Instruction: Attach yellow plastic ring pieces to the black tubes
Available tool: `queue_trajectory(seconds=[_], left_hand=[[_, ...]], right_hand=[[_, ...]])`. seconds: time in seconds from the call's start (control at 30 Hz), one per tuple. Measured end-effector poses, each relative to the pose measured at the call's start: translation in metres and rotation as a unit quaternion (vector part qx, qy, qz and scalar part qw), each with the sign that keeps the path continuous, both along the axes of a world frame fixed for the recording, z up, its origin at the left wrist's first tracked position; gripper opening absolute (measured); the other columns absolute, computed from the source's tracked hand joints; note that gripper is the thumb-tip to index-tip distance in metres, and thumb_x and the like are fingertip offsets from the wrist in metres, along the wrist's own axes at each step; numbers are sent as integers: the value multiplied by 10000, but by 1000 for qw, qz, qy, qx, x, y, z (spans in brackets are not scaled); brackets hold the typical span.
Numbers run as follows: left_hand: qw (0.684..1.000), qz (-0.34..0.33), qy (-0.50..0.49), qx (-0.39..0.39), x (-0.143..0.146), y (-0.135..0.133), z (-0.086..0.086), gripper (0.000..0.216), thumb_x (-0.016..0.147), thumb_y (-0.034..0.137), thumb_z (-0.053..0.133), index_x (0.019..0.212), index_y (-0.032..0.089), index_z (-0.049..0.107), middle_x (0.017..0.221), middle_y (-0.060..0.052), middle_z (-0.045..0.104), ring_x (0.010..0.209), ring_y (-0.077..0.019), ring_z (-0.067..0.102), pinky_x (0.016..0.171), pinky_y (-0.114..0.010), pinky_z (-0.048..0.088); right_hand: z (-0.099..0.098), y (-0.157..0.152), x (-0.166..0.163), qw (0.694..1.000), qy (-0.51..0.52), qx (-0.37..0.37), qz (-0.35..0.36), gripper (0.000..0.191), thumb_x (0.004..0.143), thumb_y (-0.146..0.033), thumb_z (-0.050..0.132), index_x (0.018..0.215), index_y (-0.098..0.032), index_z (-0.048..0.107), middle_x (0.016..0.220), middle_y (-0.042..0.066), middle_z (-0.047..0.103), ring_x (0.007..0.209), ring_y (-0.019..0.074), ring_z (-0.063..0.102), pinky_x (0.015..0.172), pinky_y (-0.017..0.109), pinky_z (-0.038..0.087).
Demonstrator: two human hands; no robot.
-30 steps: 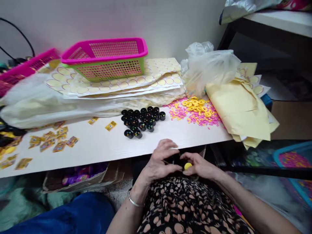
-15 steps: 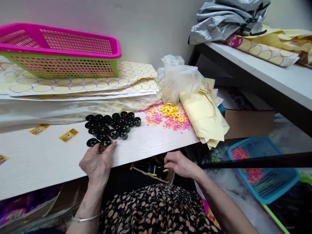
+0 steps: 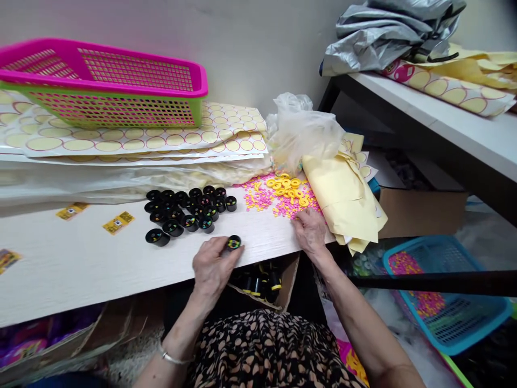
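My left hand [image 3: 214,267] is closed round a small round black cup [image 3: 233,243] near the table's front edge, with green and yellow bits showing inside. To its left, several similar black cups [image 3: 173,227] stand in a cluster, colored bits visible in many. My right hand [image 3: 311,231] is closed, fingertips down at the near edge of a scattered heap of tiny pink and yellow pieces [image 3: 258,199]. Whatever is between those fingers is hidden. Larger yellow rings [image 3: 288,186] lie on top of the heap.
Below the table edge, a cardboard box [image 3: 287,285] holds black parts with yellow rims. A pink and green basket [image 3: 194,110] rests on sticker sheets at the back. Folded yellow paper [image 3: 343,196] lies right of the heap. A blue basket [image 3: 456,323] sits low at right.
My left hand has moved right, carrying a black cup away from the front of the cluster. My right hand has left the cardboard box and come up to the heap of tiny pieces.
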State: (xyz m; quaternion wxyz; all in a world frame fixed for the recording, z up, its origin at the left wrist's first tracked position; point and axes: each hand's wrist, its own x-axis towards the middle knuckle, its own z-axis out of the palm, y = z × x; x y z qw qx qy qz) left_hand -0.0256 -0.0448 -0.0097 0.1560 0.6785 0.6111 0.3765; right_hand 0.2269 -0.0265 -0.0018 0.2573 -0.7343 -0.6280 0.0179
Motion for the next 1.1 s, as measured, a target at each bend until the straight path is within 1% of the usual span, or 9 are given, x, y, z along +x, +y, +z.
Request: queue_trajectory(seconds=[0.13, 0.23, 0.3, 0.43, 0.6, 0.77, 0.83, 1.0, 1.1], left_hand=[[997, -76, -13, -4, 28, 11, 3, 173, 697, 348, 640, 774, 194, 656, 730, -18, 624, 698, -159, 546, 673, -267, 415], [994, -107, -33, -15, 38, 17, 2, 186, 695, 351, 651, 787, 190, 658, 744, -25, 624, 707, -157, 549, 658, -261, 411], [992, -117, -50, -21, 39, 19, 1, 197, 698, 358, 656, 799, 189, 659, 757, -30, 624, 716, -157, 550, 657, -260, 411], [988, -132, -79, -20, 36, 17, -1, 196, 704, 348, 665, 808, 182, 652, 763, -34, 621, 731, -159, 549, 677, -268, 416], [988, -137, -76, -2, 35, 16, 0, 146, 698, 298, 678, 778, 183, 635, 752, -25, 619, 743, -158, 550, 687, -267, 423], [990, -129, -65, -4, 36, 16, 0, 169, 681, 307, 696, 777, 181, 636, 742, -23, 621, 721, -156, 546, 660, -266, 422], [989, -129, -67, -8, 36, 17, -1, 174, 674, 306, 704, 776, 182, 638, 745, -22, 623, 722, -156, 547, 656, -265, 421], [989, -135, -63, -22, 36, 17, -1, 185, 689, 333, 697, 785, 186, 637, 762, -20, 629, 744, -157, 546, 682, -270, 420], [989, -135, -53, -27, 37, 16, 0, 196, 695, 355, 690, 778, 188, 632, 754, -16, 626, 748, -157, 540, 692, -272, 414]], right_hand=[[0, 5, -3, 995, -96, -5, 26, 170, 830, -214, 476, 766, -188, 632, 829, 59, 554, 811, 196, 443, 672, 299, 304], [1, 5, -5, 982, -182, -3, 56, 189, 837, -154, 446, 751, -173, 613, 829, 79, 566, 810, 214, 432, 672, 319, 285], [3, 3, -7, 976, -206, -4, 70, 189, 837, -131, 435, 746, -161, 598, 817, 89, 565, 800, 218, 430, 670, 324, 281], [5, -5, -15, 979, -180, 11, 94, 197, 864, -158, 422, 752, -151, 584, 796, 87, 559, 783, 208, 432, 669, 316, 289], [-2, -18, -23, 968, -175, 36, 175, 197, 845, -145, 449, 708, -180, 586, 765, 71, 568, 749, 202, 434, 648, 321, 288], [-12, -23, -17, 983, -4, 72, 167, 112, 845, -180, 485, 809, -188, 591, 782, 41, 573, 756, 178, 485, 682, 299, 368], [-12, -22, -15, 985, 26, 67, 160, 96, 837, -185, 498, 820, -190, 593, 794, 40, 570, 765, 179, 490, 680, 296, 385], [-3, -18, -21, 986, -32, 24, 162, 158, 826, -146, 482, 735, -193, 601, 765, 48, 564, 756, 192, 472, 684, 314, 378], [8, -15, -34, 983, 16, 55, 177, 151, 840, -164, 479, 749, -191, 597, 759, 46, 565, 756, 188, 481, 693, 318, 386]])
